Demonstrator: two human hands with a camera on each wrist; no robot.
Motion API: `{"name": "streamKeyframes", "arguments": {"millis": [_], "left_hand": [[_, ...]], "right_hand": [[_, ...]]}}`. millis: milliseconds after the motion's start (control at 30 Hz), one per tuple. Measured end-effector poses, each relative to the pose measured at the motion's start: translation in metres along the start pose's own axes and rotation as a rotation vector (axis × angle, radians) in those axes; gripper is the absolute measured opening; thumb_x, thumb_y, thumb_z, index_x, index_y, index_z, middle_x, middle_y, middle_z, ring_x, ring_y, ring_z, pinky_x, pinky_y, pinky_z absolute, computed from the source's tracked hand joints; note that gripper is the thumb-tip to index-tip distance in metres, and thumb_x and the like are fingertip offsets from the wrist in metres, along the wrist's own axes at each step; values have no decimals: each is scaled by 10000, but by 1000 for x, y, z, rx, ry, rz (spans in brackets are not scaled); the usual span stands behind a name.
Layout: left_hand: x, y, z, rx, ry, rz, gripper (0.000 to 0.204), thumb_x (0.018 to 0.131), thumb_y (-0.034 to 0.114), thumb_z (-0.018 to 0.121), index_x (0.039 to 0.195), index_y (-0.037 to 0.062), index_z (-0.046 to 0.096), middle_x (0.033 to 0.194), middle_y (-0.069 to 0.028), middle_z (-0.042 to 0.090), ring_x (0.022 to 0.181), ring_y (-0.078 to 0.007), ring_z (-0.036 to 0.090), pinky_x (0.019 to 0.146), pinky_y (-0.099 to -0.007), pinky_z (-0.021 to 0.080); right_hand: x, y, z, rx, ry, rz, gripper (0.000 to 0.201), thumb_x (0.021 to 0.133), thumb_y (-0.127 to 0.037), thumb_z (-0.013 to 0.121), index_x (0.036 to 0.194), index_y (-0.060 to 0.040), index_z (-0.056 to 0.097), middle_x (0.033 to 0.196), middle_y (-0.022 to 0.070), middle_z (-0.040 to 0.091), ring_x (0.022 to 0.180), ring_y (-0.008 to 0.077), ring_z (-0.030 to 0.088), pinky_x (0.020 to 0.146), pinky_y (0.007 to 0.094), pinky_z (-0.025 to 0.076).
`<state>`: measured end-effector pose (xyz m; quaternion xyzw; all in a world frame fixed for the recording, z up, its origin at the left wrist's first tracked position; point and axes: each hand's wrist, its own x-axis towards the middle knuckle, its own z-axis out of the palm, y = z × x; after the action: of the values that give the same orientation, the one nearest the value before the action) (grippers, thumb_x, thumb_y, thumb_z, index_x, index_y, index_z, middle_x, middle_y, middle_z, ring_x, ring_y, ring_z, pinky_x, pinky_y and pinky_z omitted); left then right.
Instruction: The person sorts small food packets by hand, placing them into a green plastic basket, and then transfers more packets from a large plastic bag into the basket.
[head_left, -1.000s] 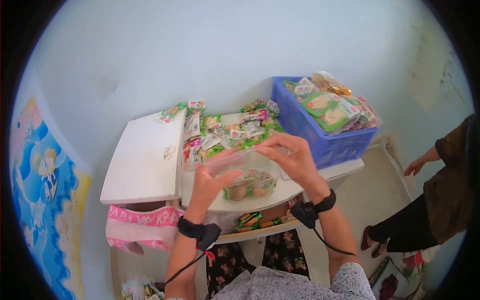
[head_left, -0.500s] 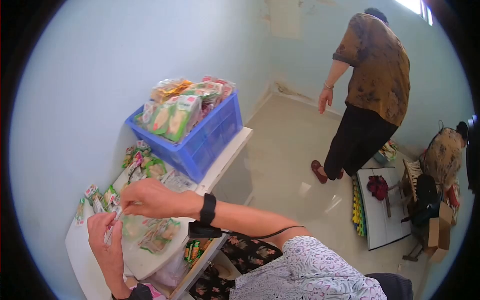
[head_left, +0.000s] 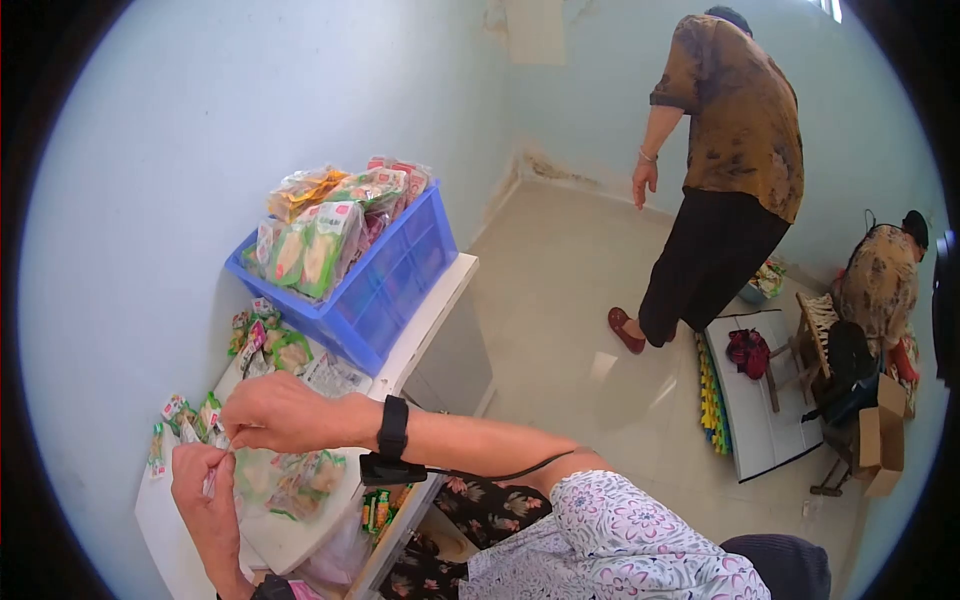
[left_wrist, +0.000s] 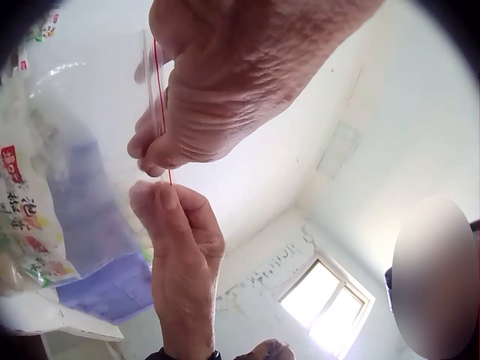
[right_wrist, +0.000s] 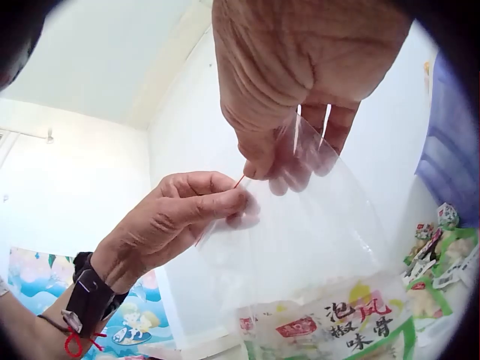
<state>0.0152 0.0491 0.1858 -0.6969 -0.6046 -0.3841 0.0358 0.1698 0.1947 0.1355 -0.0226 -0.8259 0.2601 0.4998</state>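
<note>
A clear zip bag with a red line along its top edge hangs from both hands. Printed snack packets show through its lower part. My left hand pinches the zip edge between thumb and fingers. Close beside it, my right hand pinches the same edge, its other fingers lying along the film in the right wrist view. In the left wrist view the red line runs down to the fingertips of both hands. Under the bag is the white tabletop.
A blue crate heaped with snack packets stands at the table's back right. Loose packets lie by the wall. A drawer below holds small green packets. Beyond are a standing person, another person and a cardboard box.
The head view has swung right, bringing the standing person and the room's far side into sight. Both hands, apart at the bag's top earlier, are now close together on its zip edge.
</note>
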Motion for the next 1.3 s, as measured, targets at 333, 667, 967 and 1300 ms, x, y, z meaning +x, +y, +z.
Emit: {"name": "streamKeyframes", "arguments": {"millis": [333,667,967,1300], "left_hand": [[-39,-41,-30,4,171,-77,66,848,-3,750,879,-22,695,942,-118,706,916,-243,646,860,-356,501],[-65,-58,-43,-95,235,-212,162,860,90,781,985,10,717,1088,-108,725,1084,-226,652,971,-361,484],[-22,-16,-16,193,98,101,131,860,129,762,962,52,732,1051,-133,701,1112,-313,629,1093,-469,429],[-20,-19,-12,209,173,146,63,851,100,744,891,57,721,957,-89,698,1028,-282,640,1089,-499,426]], "right_hand": [[-2,3,-6,-12,-34,-47,73,881,-128,735,916,-70,710,873,92,702,856,306,668,754,424,519],[6,-19,-14,0,-134,63,73,897,-54,753,952,-25,717,880,105,713,823,278,676,753,365,528],[8,-25,-10,-26,-114,34,91,891,-124,740,941,-53,711,895,102,713,836,298,678,743,403,527],[26,-33,17,-283,-178,-206,128,854,-132,765,971,-94,729,874,74,690,846,289,648,748,417,510]]}}
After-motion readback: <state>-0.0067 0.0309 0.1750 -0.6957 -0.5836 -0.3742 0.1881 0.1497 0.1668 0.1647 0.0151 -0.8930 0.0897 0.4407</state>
